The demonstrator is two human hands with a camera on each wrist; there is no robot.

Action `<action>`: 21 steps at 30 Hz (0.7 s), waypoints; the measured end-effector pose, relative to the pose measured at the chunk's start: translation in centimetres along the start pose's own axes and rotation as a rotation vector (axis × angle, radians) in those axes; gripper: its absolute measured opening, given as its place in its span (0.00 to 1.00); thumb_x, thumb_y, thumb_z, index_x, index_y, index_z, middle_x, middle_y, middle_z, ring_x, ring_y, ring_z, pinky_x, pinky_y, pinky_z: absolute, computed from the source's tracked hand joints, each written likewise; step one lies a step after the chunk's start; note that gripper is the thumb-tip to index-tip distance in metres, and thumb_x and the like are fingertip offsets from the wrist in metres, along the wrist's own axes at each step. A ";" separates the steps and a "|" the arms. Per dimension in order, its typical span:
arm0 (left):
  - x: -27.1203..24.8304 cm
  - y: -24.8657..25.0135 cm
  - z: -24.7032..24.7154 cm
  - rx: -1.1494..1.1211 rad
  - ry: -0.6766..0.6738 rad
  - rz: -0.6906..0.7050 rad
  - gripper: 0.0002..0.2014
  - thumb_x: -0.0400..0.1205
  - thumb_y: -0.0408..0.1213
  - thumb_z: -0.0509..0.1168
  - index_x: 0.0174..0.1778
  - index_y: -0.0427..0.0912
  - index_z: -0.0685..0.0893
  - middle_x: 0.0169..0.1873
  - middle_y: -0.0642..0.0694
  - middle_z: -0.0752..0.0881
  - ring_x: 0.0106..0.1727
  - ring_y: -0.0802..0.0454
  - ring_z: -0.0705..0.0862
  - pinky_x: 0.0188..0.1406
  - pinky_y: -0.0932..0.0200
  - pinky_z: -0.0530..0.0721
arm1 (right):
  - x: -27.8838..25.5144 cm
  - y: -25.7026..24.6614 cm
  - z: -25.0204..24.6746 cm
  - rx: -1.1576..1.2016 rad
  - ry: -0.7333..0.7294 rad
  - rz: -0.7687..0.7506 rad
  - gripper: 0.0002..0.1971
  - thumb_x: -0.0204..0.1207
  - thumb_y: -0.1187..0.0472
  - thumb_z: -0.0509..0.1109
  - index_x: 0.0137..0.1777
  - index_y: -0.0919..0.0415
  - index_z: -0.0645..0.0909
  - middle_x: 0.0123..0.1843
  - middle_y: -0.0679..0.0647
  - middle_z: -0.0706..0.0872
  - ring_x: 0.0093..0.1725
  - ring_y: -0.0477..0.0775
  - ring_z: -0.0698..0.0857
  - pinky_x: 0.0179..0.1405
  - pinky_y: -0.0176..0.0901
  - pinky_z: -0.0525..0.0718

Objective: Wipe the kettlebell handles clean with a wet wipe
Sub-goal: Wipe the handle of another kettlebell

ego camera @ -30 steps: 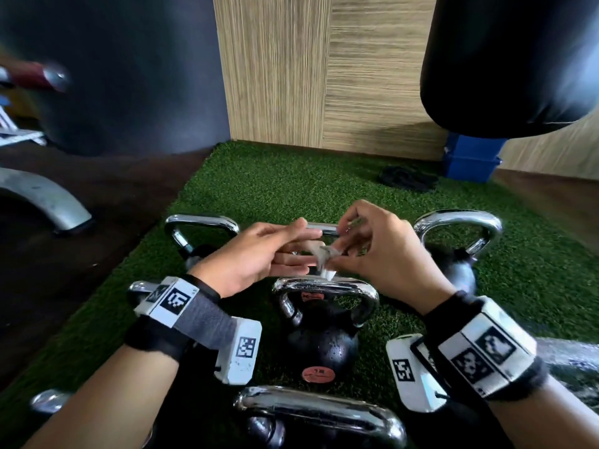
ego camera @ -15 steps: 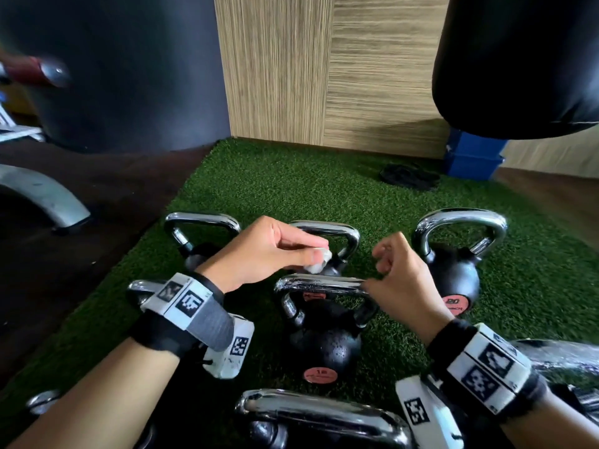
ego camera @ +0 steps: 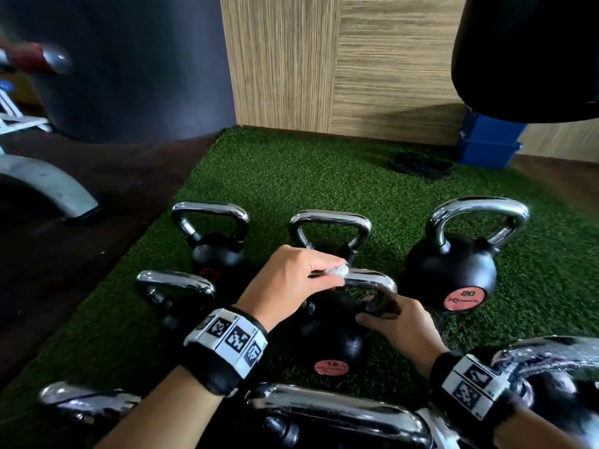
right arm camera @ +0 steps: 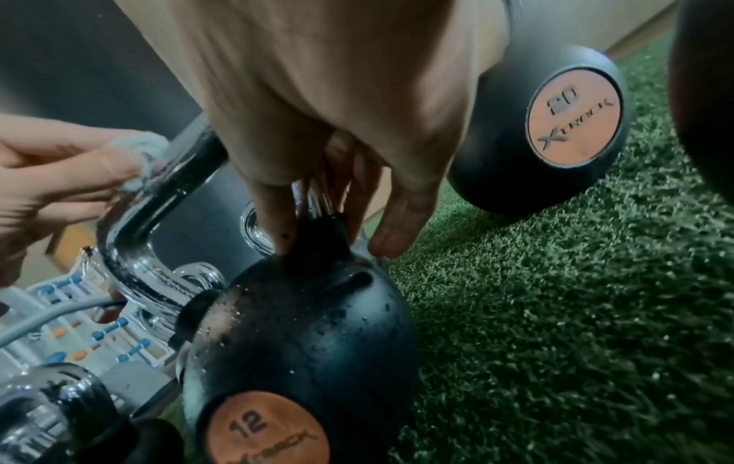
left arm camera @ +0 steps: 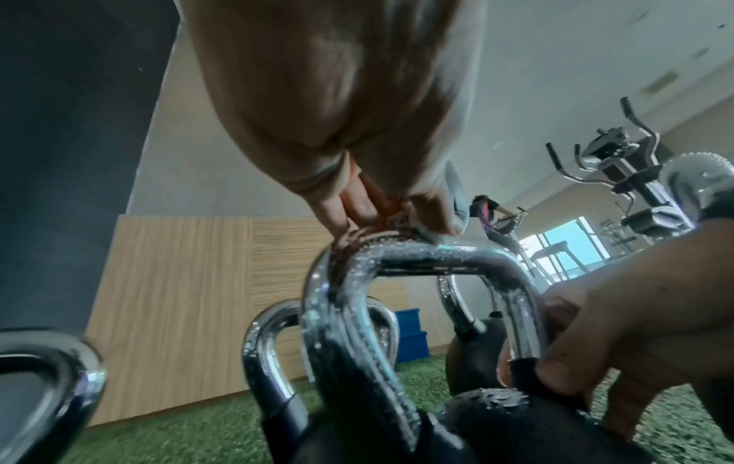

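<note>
Two hands: left (ego camera: pixel 288 280) pinches wipe (ego camera: pixel 340 271); right (ego camera: pixel 400 325) grips "12" kettlebell (right arm camera: pixel 310 339) handle.

Black wristbands (ego camera: pixel 223 361) — white coded tags

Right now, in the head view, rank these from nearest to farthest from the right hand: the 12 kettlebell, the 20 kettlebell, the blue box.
1. 12 kettlebell: the right hand grips its handle post.
2. 20 kettlebell: beyond, right side of turf.
3. Blue box: far back by the wall.
</note>
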State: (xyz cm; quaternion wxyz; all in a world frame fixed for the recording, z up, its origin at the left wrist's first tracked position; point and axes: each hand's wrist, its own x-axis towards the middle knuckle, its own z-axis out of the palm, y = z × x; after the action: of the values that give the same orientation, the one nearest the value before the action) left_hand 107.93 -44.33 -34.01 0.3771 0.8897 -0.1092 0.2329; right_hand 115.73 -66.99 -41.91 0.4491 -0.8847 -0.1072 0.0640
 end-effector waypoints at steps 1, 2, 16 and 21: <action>-0.2 -0.2 -0.3 0.009 0.020 -0.009 0.16 0.78 0.43 0.80 0.62 0.48 0.92 0.58 0.59 0.92 0.60 0.74 0.87 0.65 0.69 0.84 | 0.0 0.2 0.0 0.012 0.001 -0.012 0.15 0.58 0.44 0.89 0.42 0.43 0.91 0.37 0.41 0.93 0.43 0.41 0.90 0.44 0.41 0.84; -0.5 -0.4 -0.5 0.036 0.034 -0.004 0.17 0.78 0.43 0.80 0.62 0.47 0.92 0.59 0.57 0.92 0.60 0.73 0.87 0.66 0.68 0.84 | -0.1 0.4 0.0 0.026 0.001 -0.019 0.15 0.58 0.43 0.88 0.42 0.42 0.91 0.37 0.39 0.93 0.43 0.40 0.89 0.43 0.40 0.83; -4.7 -3.6 -1.6 -0.149 0.201 -0.132 0.15 0.79 0.44 0.78 0.62 0.50 0.92 0.56 0.63 0.92 0.61 0.64 0.90 0.67 0.69 0.83 | -0.1 0.9 0.4 0.000 0.031 -0.036 0.13 0.59 0.45 0.88 0.37 0.45 0.88 0.33 0.27 0.88 0.36 0.27 0.85 0.33 0.26 0.75; -5.2 -5.4 -1.4 -0.321 0.214 -0.221 0.14 0.80 0.42 0.77 0.62 0.51 0.91 0.53 0.55 0.94 0.58 0.57 0.93 0.60 0.66 0.88 | 0.0 1.1 0.4 -0.007 0.027 -0.050 0.13 0.60 0.44 0.87 0.38 0.45 0.89 0.34 0.28 0.89 0.36 0.26 0.85 0.34 0.28 0.76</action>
State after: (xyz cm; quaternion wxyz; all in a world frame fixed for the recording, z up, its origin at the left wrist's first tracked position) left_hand 104.91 -39.46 -39.08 0.5466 0.7951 -0.0060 0.2627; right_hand 115.78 -67.26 -43.03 0.4490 -0.8840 -0.1235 0.0404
